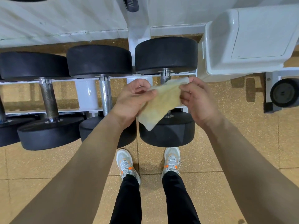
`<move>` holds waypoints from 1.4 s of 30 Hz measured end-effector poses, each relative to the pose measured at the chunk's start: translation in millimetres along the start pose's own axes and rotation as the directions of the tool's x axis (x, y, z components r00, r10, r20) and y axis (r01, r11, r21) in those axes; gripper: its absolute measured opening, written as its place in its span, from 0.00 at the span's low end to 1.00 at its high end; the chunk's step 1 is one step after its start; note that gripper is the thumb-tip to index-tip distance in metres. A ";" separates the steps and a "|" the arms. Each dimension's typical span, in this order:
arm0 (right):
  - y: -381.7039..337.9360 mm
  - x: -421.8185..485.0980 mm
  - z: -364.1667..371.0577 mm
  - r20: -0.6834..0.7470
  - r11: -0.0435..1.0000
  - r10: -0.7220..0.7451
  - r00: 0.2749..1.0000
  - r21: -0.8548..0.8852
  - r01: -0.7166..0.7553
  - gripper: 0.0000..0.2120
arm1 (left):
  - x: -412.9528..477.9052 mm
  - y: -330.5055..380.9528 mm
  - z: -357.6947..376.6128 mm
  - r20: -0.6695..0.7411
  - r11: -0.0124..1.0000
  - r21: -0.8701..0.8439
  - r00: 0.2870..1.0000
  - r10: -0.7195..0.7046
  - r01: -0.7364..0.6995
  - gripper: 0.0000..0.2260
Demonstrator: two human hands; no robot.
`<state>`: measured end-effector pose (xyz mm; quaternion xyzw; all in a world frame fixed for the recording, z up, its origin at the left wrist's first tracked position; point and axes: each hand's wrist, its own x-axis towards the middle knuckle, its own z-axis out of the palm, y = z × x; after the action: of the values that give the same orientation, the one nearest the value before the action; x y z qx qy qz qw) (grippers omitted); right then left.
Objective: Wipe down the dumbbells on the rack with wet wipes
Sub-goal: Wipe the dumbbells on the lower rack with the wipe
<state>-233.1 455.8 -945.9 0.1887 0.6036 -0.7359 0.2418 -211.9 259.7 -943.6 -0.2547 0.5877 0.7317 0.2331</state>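
Even, bright light — edges perhaps warped.

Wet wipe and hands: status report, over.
Both grips on: left hand, right hand pinch wet wipe, spread between them. Wipe over rightmost dumbbell on rack. Nothing seen blocking.

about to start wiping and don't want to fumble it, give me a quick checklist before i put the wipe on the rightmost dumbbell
1. Grip on wet wipe: ok, left hand and right hand both pinch it.
2. Wipe spread out: ok, mostly flat, one corner hanging.
3. Wipe moist: cannot tell.
4. Rightmost dumbbell seated on white rack: ok.
5. Wipe touching dumbbell: not ok, held above its handle.
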 end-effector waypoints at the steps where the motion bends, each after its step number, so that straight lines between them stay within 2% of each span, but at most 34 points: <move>1: 1.2 0.2 0.4 -0.014 0.999 -0.011 1.000 -0.033 0.011 0.11 | 0.8 0.9 -2.0 -0.036 0.983 0.179 0.998 0.055 -0.048 0.10; 3: 3.1 0.4 3.1 -0.044 0.990 -0.014 0.999 -0.138 0.007 0.04 | 2.8 4.9 -4.0 -0.068 0.861 0.484 0.974 0.217 -0.158 0.09; 6: 5.2 -0.7 8.3 -0.055 0.956 0.038 0.998 -0.289 -0.052 0.10 | 6.5 11.9 -1.4 -0.026 0.684 0.663 0.904 0.426 -0.304 0.06; 8: 7.0 1.7 8.0 -0.058 0.888 -0.011 0.998 -0.460 -0.017 0.09 | 13.6 11.4 -0.4 -0.001 0.565 0.765 0.878 0.480 -0.308 0.07; 9: 8.0 3.9 5.1 -0.058 0.836 -0.050 0.997 -0.548 0.010 0.08 | 17.5 10.6 -1.0 0.000 0.529 0.800 0.882 0.472 -0.283 0.08; 10: 8.7 6.1 2.5 -0.056 0.800 -0.076 0.996 -0.599 0.027 0.08 | 21.4 10.0 -1.4 -0.007 0.535 0.803 0.893 0.450 -0.263 0.08; 11: 10.1 8.7 -1.0 -0.056 0.793 -0.085 0.995 -0.608 0.033 0.08 | 24.9 10.5 -1.7 -0.021 0.593 0.761 0.905 0.426 -0.262 0.08; 13: 11.7 11.7 -7.4 -0.064 0.862 -0.040 0.997 -0.507 0.002 0.10 | 30.9 15.3 -2.5 -0.091 0.808 0.545 0.942 0.322 -0.224 0.10; 15: 11.5 14.2 -10.9 -0.072 0.948 0.028 0.997 -0.315 -0.049 0.09 | 33.0 22.0 -6.1 -0.129 0.964 0.254 0.985 0.118 -0.082 0.09; 16: 10.3 14.6 -11.3 -0.065 0.975 0.047 0.997 -0.215 -0.060 0.08 | 32.8 22.5 -9.0 -0.083 0.995 0.096 0.997 0.002 0.006 0.09; 18: 8.3 14.8 -9.3 -0.051 0.996 0.076 0.996 -0.032 -0.078 0.09 | 28.0 18.3 -14.3 0.059 0.976 -0.178 0.991 -0.120 0.129 0.11; 20: 9.1 15.2 -5.5 -0.071 0.995 0.097 0.993 0.034 -0.095 0.09 | 18.1 12.1 -10.7 0.118 0.915 -0.356 0.981 -0.155 0.188 0.20; 22: 11.3 14.7 -0.2 -0.111 0.993 0.096 0.989 -0.054 -0.103 0.09 | 9.6 5.2 -2.9 0.096 0.879 -0.429 0.978 -0.185 0.209 0.25; 24: 14.3 13.2 3.9 -0.127 0.975 0.068 0.990 -0.203 -0.093 0.11 | 5.0 -0.4 5.6 0.019 0.861 -0.465 0.974 -0.224 0.207 0.23; 26: 17.5 13.6 3.4 -0.161 0.907 0.031 0.986 -0.410 -0.095 0.12 | 5.9 -8.0 8.1 -0.095 0.909 -0.371 0.966 -0.242 0.191 0.23; 29: 21.3 14.2 -2.4 -0.111 0.745 -0.057 0.992 -0.666 -0.031 0.11 | 14.2 -22.9 5.3 -0.240 0.987 0.033 0.960 -0.142 0.154 0.26; 31: 25.0 16.8 -6.9 -0.047 0.716 -0.052 0.998 -0.698 0.004 0.08 | 19.7 -29.4 3.4 -0.250 0.955 0.277 0.968 -0.032 0.103 0.26; 33: 28.2 21.6 -13.4 -0.027 0.676 -0.001 1.000 -0.736 -0.019 0.08 | 23.3 -29.7 3.2 -0.237 0.851 0.517 0.971 0.038 0.093 0.27; 34: 29.5 23.6 -16.2 -0.040 0.654 0.028 0.999 -0.755 -0.048 0.09 | 25.3 -29.8 2.8 -0.265 0.787 0.602 0.963 0.040 0.133 0.29; 36: 31.9 24.6 -19.7 -0.117 0.620 0.040 0.992 -0.776 -0.116 0.11 | 29.7 -30.8 1.7 -0.373 0.700 0.667 0.928 0.016 0.256 0.35; 38: 33.2 19.8 -20.3 -0.244 0.597 -0.010 0.970 -0.780 -0.190 0.15 | 28.0 -32.5 5.2 -0.443 0.669 0.686 0.894 0.074 0.285 0.35; 40: 35.4 9.5 -17.0 -0.335 0.608 -0.066 0.940 -0.760 -0.229 0.20 | 27.5 -35.5 14.8 -0.458 0.689 0.681 0.879 0.134 0.250 0.29; 42: 42.2 -0.3 -9.4 -0.371 0.650 -0.083 0.925 -0.724 -0.231 0.19 | 30.9 -38.2 29.5 -0.420 0.768 0.584 0.907 0.007 0.265 0.25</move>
<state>-208.4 458.5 -981.3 0.2314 0.8804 -0.3569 0.2099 -213.9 297.5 -986.6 -0.3462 0.8130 0.4074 0.2306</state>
